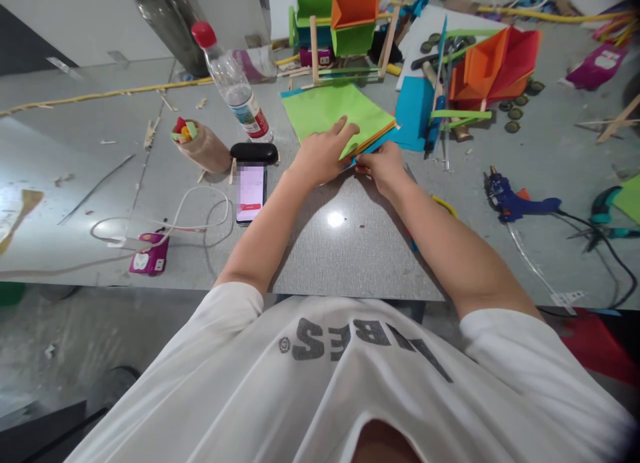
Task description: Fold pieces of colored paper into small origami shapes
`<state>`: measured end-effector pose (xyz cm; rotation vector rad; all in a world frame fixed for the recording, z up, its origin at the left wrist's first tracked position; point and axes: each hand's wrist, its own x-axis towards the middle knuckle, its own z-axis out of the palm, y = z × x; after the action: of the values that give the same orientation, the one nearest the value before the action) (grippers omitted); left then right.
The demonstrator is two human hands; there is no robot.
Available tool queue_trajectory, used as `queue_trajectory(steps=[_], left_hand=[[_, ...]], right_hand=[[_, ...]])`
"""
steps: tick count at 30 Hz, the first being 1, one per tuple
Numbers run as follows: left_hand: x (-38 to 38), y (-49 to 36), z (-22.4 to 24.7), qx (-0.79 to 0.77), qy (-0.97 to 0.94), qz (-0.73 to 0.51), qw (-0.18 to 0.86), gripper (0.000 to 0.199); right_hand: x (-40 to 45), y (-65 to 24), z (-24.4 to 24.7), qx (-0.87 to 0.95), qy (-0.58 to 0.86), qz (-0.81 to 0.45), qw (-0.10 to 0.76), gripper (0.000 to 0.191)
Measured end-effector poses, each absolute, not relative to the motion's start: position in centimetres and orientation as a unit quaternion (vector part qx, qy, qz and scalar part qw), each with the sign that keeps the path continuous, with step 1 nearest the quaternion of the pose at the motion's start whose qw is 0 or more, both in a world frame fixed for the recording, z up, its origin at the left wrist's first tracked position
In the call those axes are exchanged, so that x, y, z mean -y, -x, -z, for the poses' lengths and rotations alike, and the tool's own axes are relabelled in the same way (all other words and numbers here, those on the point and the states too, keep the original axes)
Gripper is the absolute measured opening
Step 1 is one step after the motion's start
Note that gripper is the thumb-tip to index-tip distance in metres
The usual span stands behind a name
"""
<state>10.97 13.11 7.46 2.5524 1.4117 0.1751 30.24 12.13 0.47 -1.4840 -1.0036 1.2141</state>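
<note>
A stack of coloured paper (340, 110), green on top with orange, yellow and blue edges below, lies on the grey table in front of me. My left hand (327, 150) rests on the green sheet near its lower corner, fingers stretched out over it. My right hand (383, 166) is at the stack's near edge, thumb and fingers closed on the blue paper there. Its fingertips are partly hidden. A separate blue sheet (414, 113) lies just right of the stack.
Behind the stack stands a green and orange paper wheel (355, 16) on wooden sticks; another orange paper wheel (493, 66) is at right. A plastic bottle (243, 100), a phone (251, 191) and a cup (205, 146) stand or lie left. A blue glue gun (520, 200) lies right.
</note>
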Motion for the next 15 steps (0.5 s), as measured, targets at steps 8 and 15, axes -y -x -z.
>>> queue_trajectory(steps=[8, 15], left_hand=[[-14.5, -10.6, -6.5, -0.536, -0.835, -0.049, 0.112, 0.049], [-14.6, -9.8, -6.3, -0.520, -0.834, -0.132, 0.130, 0.072]], right_hand=[[-12.3, -30.2, -0.1, 0.431, 0.614, -0.472, 0.463, 0.031], [-12.4, -30.5, 0.8, 0.426, 0.615, -0.459, 0.480, 0.030]])
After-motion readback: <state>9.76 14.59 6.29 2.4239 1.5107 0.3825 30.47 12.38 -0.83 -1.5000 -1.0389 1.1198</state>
